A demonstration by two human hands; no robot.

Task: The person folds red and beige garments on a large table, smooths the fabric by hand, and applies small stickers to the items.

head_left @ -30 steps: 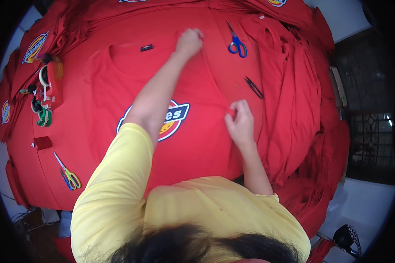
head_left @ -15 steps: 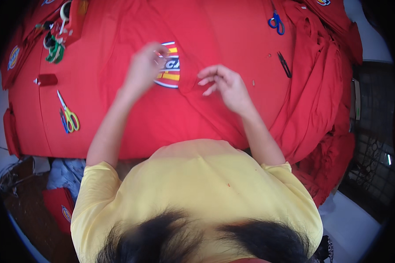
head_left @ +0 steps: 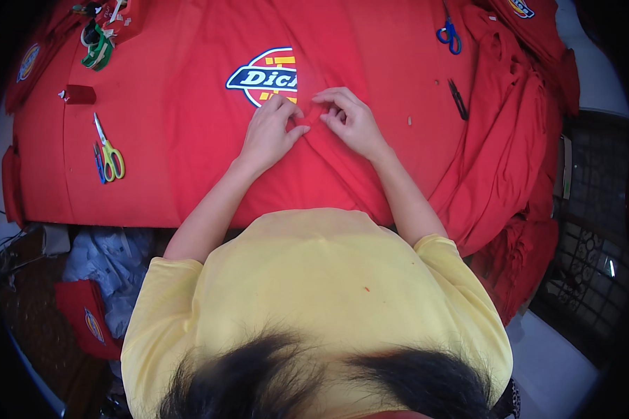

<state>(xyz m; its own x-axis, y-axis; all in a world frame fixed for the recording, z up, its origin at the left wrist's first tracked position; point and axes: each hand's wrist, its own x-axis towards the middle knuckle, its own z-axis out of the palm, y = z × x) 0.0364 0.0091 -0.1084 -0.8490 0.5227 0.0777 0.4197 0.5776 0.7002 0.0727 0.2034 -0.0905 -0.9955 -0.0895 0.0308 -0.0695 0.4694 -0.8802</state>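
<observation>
Two hands meet at the centre of a red garment point(head_left: 189, 140) spread flat over the bench. At 9 o'clock of the hands, near the bench's left edge, lie green-handled scissors point(head_left: 108, 155); a small red box point(head_left: 80, 93) sits at 10 o'clock, with a green-and-white tool point(head_left: 98, 49) beyond it. The left hand point(head_left: 271, 134) pinches a raised fold of red fabric point(head_left: 313, 117) between thumb and fingers, just below a printed chest emblem point(head_left: 264, 75). The right hand point(head_left: 351, 120), fingers curled, pinches the same fold from the other side. At 2 o'clock lie a black pen-like tool point(head_left: 458, 99) and blue-handled scissors point(head_left: 449, 33). Heaped red garments point(head_left: 510, 153) hang at 3 o'clock.
</observation>
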